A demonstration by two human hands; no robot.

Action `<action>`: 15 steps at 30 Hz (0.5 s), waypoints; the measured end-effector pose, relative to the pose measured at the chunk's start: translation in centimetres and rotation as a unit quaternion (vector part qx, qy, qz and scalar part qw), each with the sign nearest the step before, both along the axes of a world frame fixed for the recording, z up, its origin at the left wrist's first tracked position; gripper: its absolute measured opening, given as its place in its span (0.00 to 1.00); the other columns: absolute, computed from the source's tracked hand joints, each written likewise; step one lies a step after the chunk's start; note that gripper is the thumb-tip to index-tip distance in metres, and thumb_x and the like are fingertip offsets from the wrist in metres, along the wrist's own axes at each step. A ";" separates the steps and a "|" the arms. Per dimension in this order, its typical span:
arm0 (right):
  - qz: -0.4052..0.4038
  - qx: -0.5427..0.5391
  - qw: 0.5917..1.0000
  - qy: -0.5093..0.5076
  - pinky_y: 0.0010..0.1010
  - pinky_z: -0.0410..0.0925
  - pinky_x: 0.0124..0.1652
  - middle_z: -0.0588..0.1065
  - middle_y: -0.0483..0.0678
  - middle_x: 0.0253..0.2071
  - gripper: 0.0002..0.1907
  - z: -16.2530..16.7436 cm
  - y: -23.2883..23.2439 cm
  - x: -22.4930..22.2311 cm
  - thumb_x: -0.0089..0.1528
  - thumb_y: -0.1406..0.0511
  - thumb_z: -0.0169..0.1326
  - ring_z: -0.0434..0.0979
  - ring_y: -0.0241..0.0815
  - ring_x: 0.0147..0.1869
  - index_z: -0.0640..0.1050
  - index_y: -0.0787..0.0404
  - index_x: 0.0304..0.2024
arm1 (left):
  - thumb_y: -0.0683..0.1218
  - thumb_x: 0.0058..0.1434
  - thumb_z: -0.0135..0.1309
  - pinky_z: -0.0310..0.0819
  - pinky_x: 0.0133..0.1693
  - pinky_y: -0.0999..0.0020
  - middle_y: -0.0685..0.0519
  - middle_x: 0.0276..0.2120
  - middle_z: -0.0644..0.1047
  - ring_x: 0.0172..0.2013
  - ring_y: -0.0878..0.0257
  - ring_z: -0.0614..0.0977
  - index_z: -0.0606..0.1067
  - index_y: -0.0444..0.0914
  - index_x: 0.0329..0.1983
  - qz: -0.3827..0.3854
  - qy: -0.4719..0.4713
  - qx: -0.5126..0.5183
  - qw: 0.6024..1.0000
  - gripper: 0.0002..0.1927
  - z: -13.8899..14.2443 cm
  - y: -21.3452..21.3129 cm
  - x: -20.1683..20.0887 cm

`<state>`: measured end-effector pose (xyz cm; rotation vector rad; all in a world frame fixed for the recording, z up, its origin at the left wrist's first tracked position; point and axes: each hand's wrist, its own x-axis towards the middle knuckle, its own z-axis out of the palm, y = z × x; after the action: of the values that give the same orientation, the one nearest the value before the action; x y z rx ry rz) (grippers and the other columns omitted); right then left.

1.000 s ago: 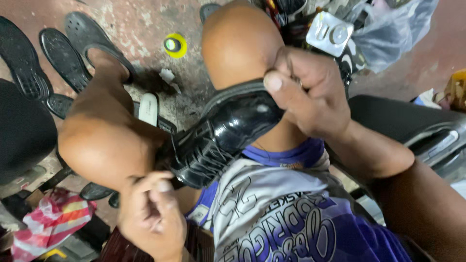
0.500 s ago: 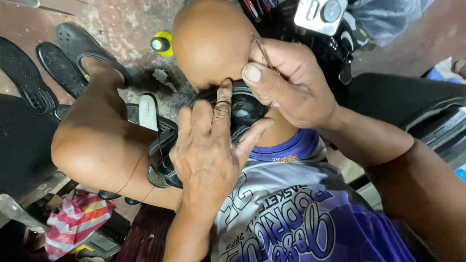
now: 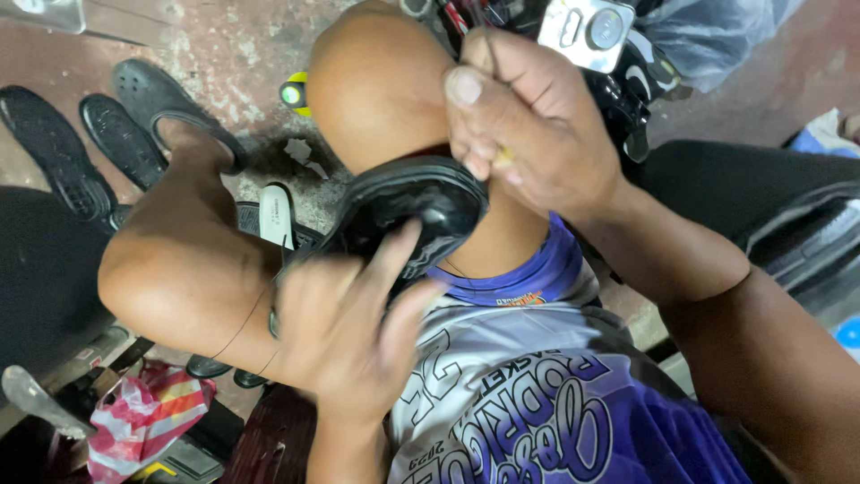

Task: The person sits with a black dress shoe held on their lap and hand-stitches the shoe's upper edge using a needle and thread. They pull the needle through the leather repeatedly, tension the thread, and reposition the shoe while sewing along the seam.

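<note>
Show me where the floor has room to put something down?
Bare reddish concrete floor lies above the black rubber clogs, left of the yellow round cap. Another patch sits beside the clear plastic bag. Between the knees it is crowded: black leather shoe, left hand, right hand.

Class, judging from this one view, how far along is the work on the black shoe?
Done: nothing provably finished. In hand: the black shoe rests between the knees; the right hand pinches a thin tool at its edge, and the blurred left hand lies against it. Left: cannot tell; the seam is hidden.
</note>
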<state>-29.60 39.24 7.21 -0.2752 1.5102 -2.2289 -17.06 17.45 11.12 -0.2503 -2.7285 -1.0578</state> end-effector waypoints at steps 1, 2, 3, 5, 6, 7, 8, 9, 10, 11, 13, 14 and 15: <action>-0.014 0.012 1.000 0.007 0.18 0.61 0.31 0.69 0.46 0.28 0.18 -0.3 0.7 0.2 0.82 0.63 0.46 0.65 0.29 0.24 0.66 0.62 0.37 | 0.54 0.59 0.68 0.68 0.39 0.60 0.51 0.30 0.72 0.35 0.54 0.72 0.82 0.36 0.51 0.031 0.028 0.046 0.998 0.23 0.2 -0.9 1.7; -0.024 0.021 0.999 0.010 0.17 0.60 0.29 0.71 0.47 0.30 0.17 -0.6 1.7 0.0 0.82 0.63 0.45 0.64 0.28 0.23 0.66 0.61 0.37 | 0.55 0.59 0.68 0.68 0.40 0.59 0.51 0.32 0.72 0.36 0.54 0.72 0.81 0.36 0.52 0.112 0.046 0.072 0.990 0.23 0.5 -2.0 3.2; -0.045 0.038 0.998 -0.003 0.17 0.59 0.27 0.72 0.47 0.32 0.16 -0.9 2.5 0.0 0.80 0.63 0.45 0.66 0.28 0.24 0.66 0.61 0.36 | 0.55 0.59 0.67 0.68 0.41 0.59 0.50 0.33 0.72 0.37 0.53 0.72 0.81 0.35 0.52 0.204 0.052 0.097 0.973 0.24 0.6 -3.2 4.3; -0.096 0.078 0.991 -0.046 0.17 0.57 0.24 0.73 0.46 0.34 0.13 -1.8 3.9 0.0 0.75 0.63 0.43 0.70 0.29 0.29 0.67 0.60 0.35 | 0.56 0.59 0.67 0.68 0.44 0.58 0.49 0.36 0.72 0.40 0.52 0.72 0.79 0.35 0.54 0.350 0.018 0.128 0.928 0.26 0.4 -5.6 5.4; -0.128 0.099 0.984 -0.076 0.17 0.57 0.23 0.73 0.44 0.36 0.12 -2.2 4.4 -0.1 0.72 0.62 0.42 0.72 0.30 0.32 0.68 0.59 0.35 | 0.56 0.58 0.67 0.68 0.45 0.57 0.48 0.38 0.71 0.42 0.51 0.72 0.79 0.35 0.54 0.389 -0.007 0.138 0.911 0.27 0.2 -6.4 5.5; -0.114 0.100 0.987 -0.062 0.17 0.57 0.23 0.73 0.45 0.34 0.15 -2.6 5.0 -0.1 0.73 0.60 0.40 0.69 0.28 0.28 0.69 0.59 0.34 | 0.56 0.58 0.67 0.67 0.46 0.56 0.48 0.39 0.71 0.43 0.51 0.72 0.78 0.35 0.55 0.413 -0.030 0.138 0.900 0.28 0.0 -7.1 5.4; -0.102 0.101 0.988 -0.049 0.18 0.57 0.23 0.74 0.45 0.33 0.18 -2.8 5.6 -0.1 0.74 0.58 0.38 0.65 0.27 0.25 0.70 0.59 0.33 | 0.57 0.58 0.67 0.67 0.47 0.56 0.47 0.41 0.71 0.44 0.50 0.72 0.77 0.35 0.56 0.436 -0.049 0.132 0.889 0.29 -0.2 -6.8 5.4; -0.093 0.102 0.990 -0.035 0.18 0.58 0.23 0.74 0.46 0.31 0.22 -2.9 6.2 0.0 0.75 0.56 0.35 0.62 0.25 0.21 0.70 0.59 0.32 | 0.57 0.58 0.67 0.67 0.49 0.55 0.46 0.42 0.71 0.46 0.49 0.72 0.77 0.34 0.56 0.446 -0.060 0.122 0.885 0.30 -0.3 -6.7 5.2; -0.101 0.127 0.987 -0.019 0.18 0.57 0.23 0.72 0.44 0.29 0.20 -3.0 6.7 0.1 0.74 0.57 0.37 0.61 0.26 0.21 0.72 0.60 0.34 | 0.57 0.58 0.67 0.67 0.50 0.55 0.46 0.44 0.71 0.47 0.49 0.72 0.76 0.34 0.57 0.445 -0.053 0.100 0.888 0.31 -0.5 -6.1 4.8; -0.107 0.155 0.982 -0.009 0.18 0.56 0.23 0.70 0.43 0.26 0.19 -2.8 7.3 0.2 0.74 0.57 0.40 0.60 0.26 0.20 0.73 0.61 0.36 | 0.58 0.58 0.67 0.67 0.51 0.54 0.45 0.46 0.71 0.48 0.48 0.72 0.75 0.34 0.57 0.435 -0.042 0.069 0.897 0.32 -0.5 -5.2 4.4; -0.079 0.197 0.976 0.054 0.19 0.58 0.26 0.70 0.44 0.27 0.16 -2.1 7.8 1.1 0.76 0.59 0.43 0.63 0.28 0.23 0.76 0.64 0.43 | 0.59 0.57 0.67 0.67 0.53 0.53 0.44 0.49 0.70 0.51 0.47 0.72 0.74 0.34 0.59 0.399 -0.012 -0.004 0.917 0.34 0.8 -3.8 3.9; -0.046 0.209 0.969 0.120 0.21 0.61 0.29 0.73 0.47 0.31 0.15 -1.6 7.9 1.1 0.78 0.61 0.44 0.67 0.30 0.27 0.77 0.67 0.49 | 0.59 0.57 0.67 0.66 0.55 0.52 0.43 0.50 0.70 0.53 0.46 0.72 0.73 0.34 0.59 0.372 0.007 -0.033 0.928 0.34 1.7 -3.6 3.2; -0.016 0.252 0.951 0.178 0.22 0.63 0.30 0.75 0.48 0.33 0.14 -1.1 7.8 1.3 0.77 0.62 0.47 0.70 0.31 0.29 0.78 0.67 0.51 | 0.59 0.57 0.67 0.66 0.56 0.52 0.43 0.52 0.70 0.54 0.46 0.72 0.73 0.33 0.60 0.343 0.028 -0.057 0.937 0.35 2.6 -3.2 2.4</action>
<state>-28.31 47.09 6.10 -0.5114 2.2223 -1.7918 -14.71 14.24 13.74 0.6064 -2.4986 -0.6717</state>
